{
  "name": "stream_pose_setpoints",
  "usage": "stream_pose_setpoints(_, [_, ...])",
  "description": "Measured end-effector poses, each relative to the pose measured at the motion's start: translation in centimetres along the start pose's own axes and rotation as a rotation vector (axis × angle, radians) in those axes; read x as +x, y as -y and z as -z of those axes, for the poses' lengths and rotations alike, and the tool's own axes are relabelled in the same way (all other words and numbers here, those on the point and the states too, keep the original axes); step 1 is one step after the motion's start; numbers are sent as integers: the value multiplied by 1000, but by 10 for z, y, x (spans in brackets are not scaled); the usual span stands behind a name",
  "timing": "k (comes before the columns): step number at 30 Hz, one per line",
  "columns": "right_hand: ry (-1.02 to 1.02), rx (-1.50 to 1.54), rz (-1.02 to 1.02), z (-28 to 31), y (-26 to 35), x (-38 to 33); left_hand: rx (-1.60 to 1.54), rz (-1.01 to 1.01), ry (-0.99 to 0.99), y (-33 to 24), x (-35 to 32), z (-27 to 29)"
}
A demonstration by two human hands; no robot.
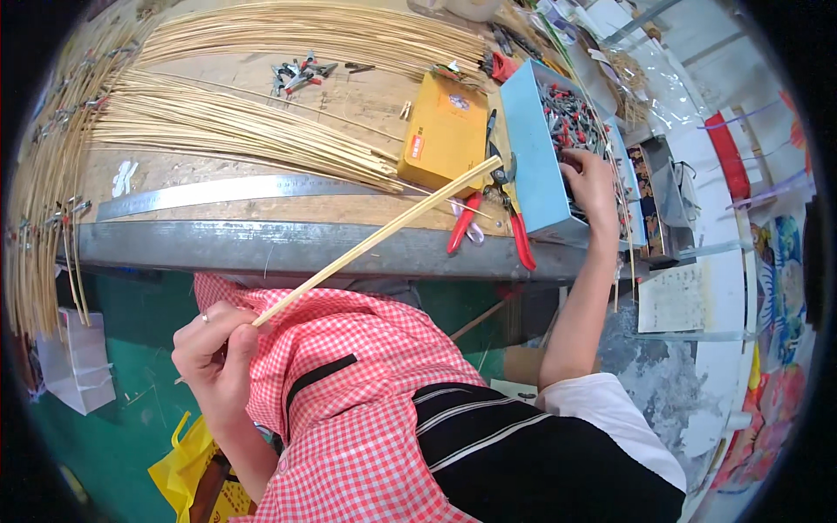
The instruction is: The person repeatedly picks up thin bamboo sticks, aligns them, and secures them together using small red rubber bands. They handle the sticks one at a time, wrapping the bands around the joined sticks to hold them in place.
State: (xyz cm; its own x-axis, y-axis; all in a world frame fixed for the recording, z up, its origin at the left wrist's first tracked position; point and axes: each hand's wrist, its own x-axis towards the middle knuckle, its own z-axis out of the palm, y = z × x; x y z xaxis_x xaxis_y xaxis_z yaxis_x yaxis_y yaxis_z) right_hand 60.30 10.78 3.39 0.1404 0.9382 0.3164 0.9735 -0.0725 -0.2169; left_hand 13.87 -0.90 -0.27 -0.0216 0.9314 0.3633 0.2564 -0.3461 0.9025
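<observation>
My left hand (pixel 214 357) is closed on the near end of a thin bundle of bamboo strips (pixel 375 237). The strips slant up to the right, over the bench edge, and their far end crosses in front of a yellow box (pixel 445 131). My right hand (pixel 591 187) reaches into a long light-blue box (pixel 532 157) filled with small red-and-black spring clips (pixel 571 118). Its fingers are curled down among the clips; whatever they pinch is hidden. Red-handled cutters (pixel 526 240) lie beside the blue box, jaws partly behind the strips' tip.
Long bamboo strips (pixel 244 122) spread across the wooden bench, with a steel ruler (pixel 235 190) below them. A small pile of clips (pixel 299 74) lies farther back. Clipped strips (pixel 44 253) hang over the left edge. A white paper bag (pixel 78 366) stands on the green floor.
</observation>
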Motion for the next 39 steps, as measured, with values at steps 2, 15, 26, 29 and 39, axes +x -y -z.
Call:
stream_pose_setpoints(2, [30,-36,4,-1,4,3,9,-10,1,3,-2,-2])
stream_pose_setpoints(15, [-47,22,133,-8,-11,11,50,-65,18,4,3,0])
stream_pose_setpoints(26, [-47,-93,195,-9,-9,10,107,-67,5,4,4,4])
stream_pose_setpoints(29, [-24,-91,159,-11,-13,12,126,-110,-5,8,4,3])
stream_pose_setpoints(39, [-63,-150,77,-7,-18,10,141,-132,-22,9,4,4])
